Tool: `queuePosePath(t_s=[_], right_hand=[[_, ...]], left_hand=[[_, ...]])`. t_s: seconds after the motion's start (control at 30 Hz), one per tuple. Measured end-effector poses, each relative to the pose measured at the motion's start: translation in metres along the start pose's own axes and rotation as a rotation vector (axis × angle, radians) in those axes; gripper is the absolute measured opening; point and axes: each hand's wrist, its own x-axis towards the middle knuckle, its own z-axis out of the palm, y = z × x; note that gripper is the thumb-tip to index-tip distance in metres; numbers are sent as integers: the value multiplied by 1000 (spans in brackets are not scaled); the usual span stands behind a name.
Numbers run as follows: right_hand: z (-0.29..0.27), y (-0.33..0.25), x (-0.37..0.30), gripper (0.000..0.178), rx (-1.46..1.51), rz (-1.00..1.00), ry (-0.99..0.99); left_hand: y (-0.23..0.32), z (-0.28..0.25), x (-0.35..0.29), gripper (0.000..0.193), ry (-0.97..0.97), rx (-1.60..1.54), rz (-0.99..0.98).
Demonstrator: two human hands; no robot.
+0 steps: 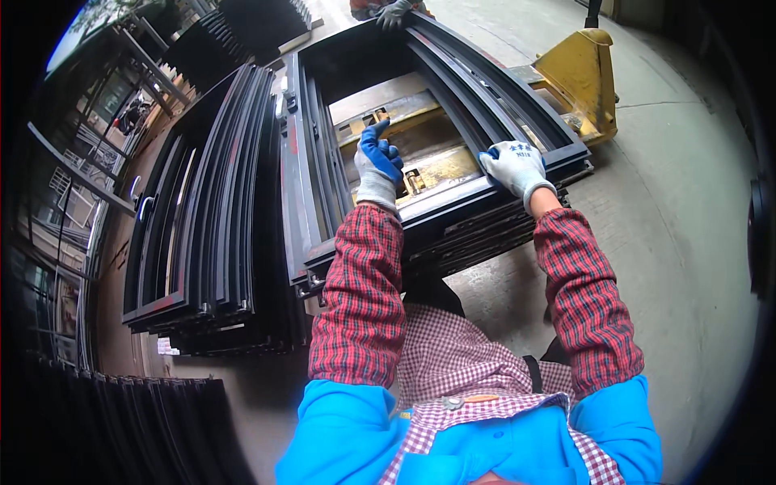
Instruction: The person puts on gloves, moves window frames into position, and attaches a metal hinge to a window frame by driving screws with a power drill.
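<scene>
A stack of dark metal frames (301,218), like window or door frames, lies in front of me. My right hand (517,168), in a white and blue glove, is closed over the near bar of the top frame, toward its right side. Above the frame's opening is my left hand (377,168), gloved the same way. Its index finger stretches out and the other fingers are partly curled, with nothing seen in them. Through the opening a worn yellow metal structure (440,145) shows beneath.
A yellow pallet jack (575,85) stands at the stack's right. Another person's gloved hand (393,14) rests at the far end. More dark frames (242,178) are stacked on the left, with dark profiles (153,412) at the lower left. Concrete floor (647,267) extends to the right.
</scene>
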Motion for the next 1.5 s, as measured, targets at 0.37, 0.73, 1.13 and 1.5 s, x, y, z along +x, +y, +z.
queuePosePath(t_s=[0.37,0.73,1.13,1.5], right_hand=[[4,-1,-1,45,33,78,58],[5,-3,-3,44,36,95,72],[8,0,-3,45,41,74,110],[6,1,-3,45,36,72,73]], left_hand=[[0,12,-10,36,26,20,39],[1,8,-8,37,-31,14,14],[-1,3,-3,38,-69,-21,-12],[-1,7,-5,40,-40,12,7]])
